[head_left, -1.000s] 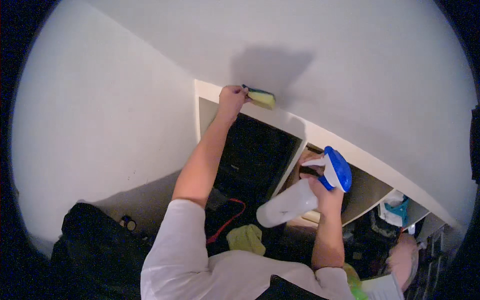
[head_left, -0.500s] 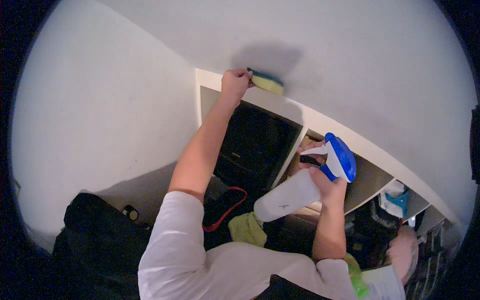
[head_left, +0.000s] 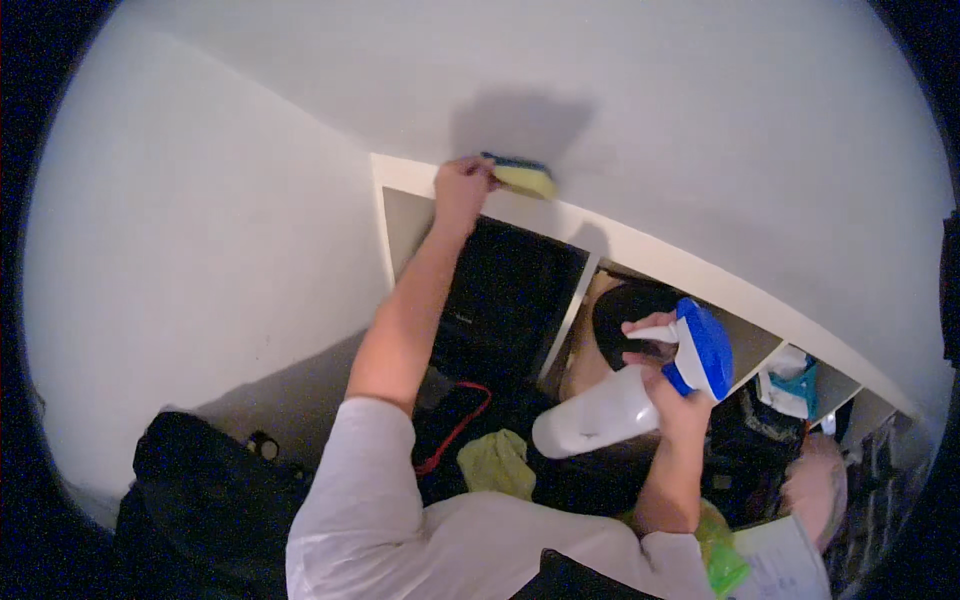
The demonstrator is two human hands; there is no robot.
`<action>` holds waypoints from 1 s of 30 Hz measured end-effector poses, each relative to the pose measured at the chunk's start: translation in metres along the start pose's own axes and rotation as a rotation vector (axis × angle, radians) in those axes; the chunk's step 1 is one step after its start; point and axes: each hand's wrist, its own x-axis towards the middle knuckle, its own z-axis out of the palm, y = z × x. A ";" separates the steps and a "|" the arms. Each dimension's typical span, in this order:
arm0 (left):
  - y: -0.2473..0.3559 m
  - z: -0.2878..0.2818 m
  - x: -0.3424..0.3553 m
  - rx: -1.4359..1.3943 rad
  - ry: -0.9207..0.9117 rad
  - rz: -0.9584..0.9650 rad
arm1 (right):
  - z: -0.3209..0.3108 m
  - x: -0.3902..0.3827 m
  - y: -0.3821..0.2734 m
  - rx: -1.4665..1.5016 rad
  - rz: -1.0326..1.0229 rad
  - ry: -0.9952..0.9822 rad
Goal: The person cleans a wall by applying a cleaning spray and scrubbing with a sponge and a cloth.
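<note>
My left hand is stretched far forward and pinches one end of a yellow sponge with a dark green scouring side. The sponge is at the white top board of a shelf unit, close to the wall, and casts a shadow on it. In front of the shelf's middle, my right hand wraps round the neck of a spray bottle. The bottle has a translucent white body and a blue and white trigger head. It is tilted, with the nozzle pointing left.
A black boxy object fills the left compartment. Beside my body lie a yellow-green cloth, a red cord and, at the left, a dark bag-like heap. Papers are at the lower right. A pale wall bounds the left side.
The sponge and my left hand have shifted slightly left and down in the picture. The spray bottle in my right hand has moved right and a little lower.
</note>
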 end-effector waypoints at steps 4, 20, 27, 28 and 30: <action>0.075 0.013 -0.033 -0.111 -0.208 0.094 | 0.001 -0.007 -0.006 0.137 -0.015 0.012; 0.061 0.035 -0.043 -0.137 -0.234 0.083 | -0.011 -0.010 -0.015 0.104 0.017 0.017; 0.052 0.032 -0.037 -0.141 -0.235 0.054 | -0.012 -0.009 -0.012 0.070 -0.001 0.000; 0.056 0.034 -0.038 -0.145 -0.235 0.060 | -0.012 -0.009 -0.012 0.025 -0.018 -0.035; 0.063 0.037 -0.041 -0.122 -0.244 0.122 | -0.008 -0.006 -0.016 0.136 -0.003 0.001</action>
